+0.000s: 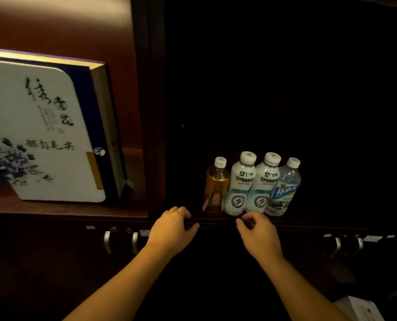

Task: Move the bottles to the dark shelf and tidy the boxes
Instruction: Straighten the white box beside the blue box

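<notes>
the left hand [171, 230] and right hand [259, 235] hover at the dark shelf [216, 222] edge, fingers loosely curled, holding nothing. four bottles [250, 185] stand just beyond them; a box [46, 133] leans far left.

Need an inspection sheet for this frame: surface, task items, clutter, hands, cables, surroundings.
Surface: dark shelf, front edge visible, interior too dark to read.
Task items: four bottles upright in a close row near the front edge: amber bottle, two white bottles, clear bottle. Large white-and-blue box stands tilted in the lit left compartment.
Clutter: white object at lower right, partly cut off.
Hands: left hand and right hand at the shelf edge, fingers loosely curled, holding nothing.
Cables: nothing seen.
Surroundings: cabinet doors with metal handles below.
</notes>
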